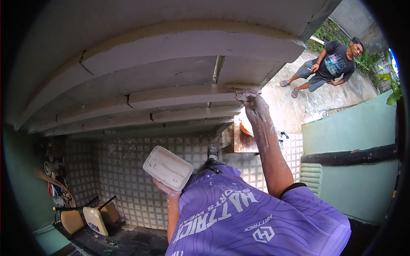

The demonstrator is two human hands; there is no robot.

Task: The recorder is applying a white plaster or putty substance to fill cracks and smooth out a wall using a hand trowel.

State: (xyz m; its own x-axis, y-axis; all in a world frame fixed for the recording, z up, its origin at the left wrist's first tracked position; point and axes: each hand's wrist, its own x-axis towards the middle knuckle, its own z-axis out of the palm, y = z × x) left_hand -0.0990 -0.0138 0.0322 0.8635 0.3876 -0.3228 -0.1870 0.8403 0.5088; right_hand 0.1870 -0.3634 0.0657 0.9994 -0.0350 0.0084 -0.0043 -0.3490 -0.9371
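My right hand (255, 105), smeared with white material, is raised and closed on a flat scraper (242, 92). Its blade lies at the edge of a white overhead beam (179, 94), near that beam's right end. Low at the centre, my left hand (166, 186) holds a white rectangular tub (168, 167) containing pale, creamy paste; most of its fingers are hidden under and behind the tub. Several parallel beams run across the ceiling above, with dark cracks and gaps in places.
A person (333, 64) stands outside at upper right. Behind my right arm is a wooden surface (239, 143) bearing an orange-rimmed container (245, 127). Chairs (94, 221) stand lower left, beside cluttered items (57, 179). A green wall (350, 192) bounds the right; below is tiled floor (119, 170).
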